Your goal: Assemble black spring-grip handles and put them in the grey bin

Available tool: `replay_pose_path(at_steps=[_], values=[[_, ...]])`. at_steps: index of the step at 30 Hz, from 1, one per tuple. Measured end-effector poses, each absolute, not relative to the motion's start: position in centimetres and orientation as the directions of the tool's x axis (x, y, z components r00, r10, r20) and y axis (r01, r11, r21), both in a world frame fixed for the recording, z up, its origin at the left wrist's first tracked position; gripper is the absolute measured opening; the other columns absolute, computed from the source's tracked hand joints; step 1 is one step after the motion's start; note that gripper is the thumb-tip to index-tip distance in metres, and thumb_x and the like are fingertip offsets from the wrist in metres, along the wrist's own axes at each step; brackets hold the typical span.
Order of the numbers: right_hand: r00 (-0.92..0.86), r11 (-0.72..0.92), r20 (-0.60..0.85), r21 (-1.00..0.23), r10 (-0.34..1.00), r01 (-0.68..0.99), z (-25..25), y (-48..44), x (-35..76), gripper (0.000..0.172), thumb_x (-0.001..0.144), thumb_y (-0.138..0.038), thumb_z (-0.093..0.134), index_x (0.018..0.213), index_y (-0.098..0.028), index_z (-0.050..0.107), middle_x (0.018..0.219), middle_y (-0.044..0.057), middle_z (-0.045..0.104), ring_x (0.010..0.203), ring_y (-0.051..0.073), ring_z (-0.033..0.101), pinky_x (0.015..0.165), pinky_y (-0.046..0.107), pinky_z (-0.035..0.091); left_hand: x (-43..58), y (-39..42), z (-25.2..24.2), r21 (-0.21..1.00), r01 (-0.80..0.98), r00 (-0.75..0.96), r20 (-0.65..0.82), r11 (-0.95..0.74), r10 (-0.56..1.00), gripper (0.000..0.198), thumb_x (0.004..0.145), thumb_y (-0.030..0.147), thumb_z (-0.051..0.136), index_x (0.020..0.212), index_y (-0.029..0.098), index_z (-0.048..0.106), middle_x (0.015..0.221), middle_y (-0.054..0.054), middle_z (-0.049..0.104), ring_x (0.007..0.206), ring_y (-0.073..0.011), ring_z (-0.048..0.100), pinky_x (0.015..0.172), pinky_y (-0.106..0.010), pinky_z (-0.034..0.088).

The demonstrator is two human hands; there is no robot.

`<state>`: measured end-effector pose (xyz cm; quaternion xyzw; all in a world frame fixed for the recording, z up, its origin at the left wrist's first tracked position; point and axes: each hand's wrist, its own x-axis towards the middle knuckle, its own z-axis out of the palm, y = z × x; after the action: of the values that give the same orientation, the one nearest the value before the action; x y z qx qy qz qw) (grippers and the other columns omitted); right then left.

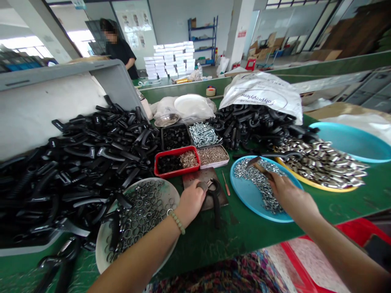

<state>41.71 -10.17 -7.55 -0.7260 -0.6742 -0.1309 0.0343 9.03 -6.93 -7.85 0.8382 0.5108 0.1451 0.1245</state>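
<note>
My left hand [191, 199], wearing a green bead bracelet, is closed at the upper end of a black plastic handle [216, 203] with a curved loop. A small silver metal fitting [210, 182] shows at its fingertips. Beneath them lies a dark metal plate [222, 176]. My right hand [287, 191] grips a hammer [260, 166] by its wooden shaft, raised over a blue tray [259, 211] of small metal nuts [264, 185]. A small screwdriver [226, 185] rests between the plate and the tray. Left of my left wrist, a round tray [171, 191] carries metal rings [143, 211].
Black handles [100, 150] pile up on the left. Behind the plate stand a red box [165, 175], a box of small rivets [213, 155] and screws [204, 134]. Silver metal sleeves [324, 165] heap at right, near black parts [244, 126]. A person [122, 51] stands beyond the table.
</note>
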Motion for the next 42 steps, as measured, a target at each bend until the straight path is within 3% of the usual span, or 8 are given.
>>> replay_pose_path(at_steps=[4,8,14,18,23,26,31,42], values=[[-0.09,0.021,0.312,0.22,0.946,0.975,-7.5,-9.7,41.3,0.036,0.091,-0.03,0.041,0.12,-0.014,0.056,0.108,0.018,0.062,0.096,0.034,0.058,0.073,0.045,0.047,8.0,-6.9,-8.3,0.378,0.799,0.416,0.212,-0.467,0.884,0.03,0.094,0.03,0.038,0.095,0.012,0.062,0.102,-0.01,0.06,0.089,-0.0187,0.061,0.084,-0.031,0.049],[-0.527,0.499,0.204,0.175,0.825,0.849,-6.8,-9.4,35.3,0.035,0.088,-0.02,0.046,0.122,-0.025,0.056,0.126,0.01,0.057,0.111,0.03,0.052,0.09,0.047,0.039,7.3,-6.8,-8.8,0.286,0.74,0.55,0.265,-0.609,0.792,0.024,0.092,0.022,0.042,0.101,0.012,0.062,0.104,-0.012,0.062,0.106,-0.0226,0.054,0.094,-0.037,0.046],[-0.601,0.579,0.019,0.245,0.799,0.777,-7.2,-6.3,30.2,0.016,0.082,-0.008,0.051,0.085,-0.015,0.064,0.088,0.013,0.066,0.082,0.027,0.061,0.076,0.042,0.042,7.1,-7.9,-8.5,0.239,0.77,0.547,0.228,-0.591,0.805,0.022,0.089,0.015,0.043,0.105,0.014,0.059,0.106,-0.01,0.061,0.105,-0.0233,0.054,0.092,-0.039,0.047],[-0.675,0.671,0.109,0.075,0.73,0.738,-6.6,-5.5,31.5,0.013,0.087,-0.016,0.047,0.083,-0.017,0.06,0.087,0.011,0.065,0.084,0.025,0.06,0.075,0.039,0.043,7.0,-8.3,-8.7,0.283,0.772,0.527,0.216,-0.569,0.822,0.025,0.089,0.013,0.043,0.11,0.014,0.056,0.113,-0.011,0.059,0.107,-0.0224,0.053,0.095,-0.037,0.045],[-0.288,0.382,0.252,-0.644,0.924,0.663,-5.2,-7.5,29.8,0.011,0.092,-0.026,0.039,0.1,-0.021,0.046,0.082,0.004,0.065,0.072,0.016,0.063,0.061,0.026,0.048,6.8,-8.0,-9.2,0.36,0.739,0.529,0.213,-0.57,0.821,0.027,0.09,0.015,0.04,0.113,0.012,0.054,0.115,-0.012,0.058,0.108,-0.0216,0.053,0.098,-0.034,0.043],[-0.187,0.235,0.166,-0.863,0.968,0.448,-5.1,-8.2,27.2,0.011,0.095,-0.031,0.035,0.098,-0.023,0.042,0.083,0.003,0.065,0.072,0.014,0.064,0.064,0.026,0.051,6.8,-7.9,-9.2,0.384,0.734,0.525,0.204,-0.561,0.826,0.027,0.09,0.016,0.039,0.112,0.01,0.055,0.114,-0.013,0.058,0.107,-0.0218,0.053,0.098,-0.034,0.043],[-0.174,0.229,0.174,-0.895,0.969,0.383,-6.4,-7.6,25.6,0.012,0.096,-0.032,0.034,0.096,-0.022,0.041,0.085,0.004,0.065,0.072,0.014,0.065,0.066,0.027,0.052,6.8,-7.9,-9.1,0.394,0.73,0.522,0.206,-0.558,0.828,0.026,0.089,0.015,0.041,0.111,0.011,0.055,0.113,-0.013,0.058,0.106,-0.0219,0.054,0.096,-0.035,0.045],[-0.204,0.248,0.164,-0.824,0.965,0.51,-7.0,-7.0,25.2,0.01,0.093,-0.03,0.036,0.093,-0.022,0.041,0.075,0.002,0.062,0.067,0.016,0.063,0.063,0.028,0.048,6.7,-7.7,-9.9,0.385,0.708,0.528,0.268,-0.592,0.806,0.025,0.087,0.013,0.045,0.11,0.012,0.054,0.109,-0.012,0.059,0.102,-0.0224,0.056,0.092,-0.037,0.049]])
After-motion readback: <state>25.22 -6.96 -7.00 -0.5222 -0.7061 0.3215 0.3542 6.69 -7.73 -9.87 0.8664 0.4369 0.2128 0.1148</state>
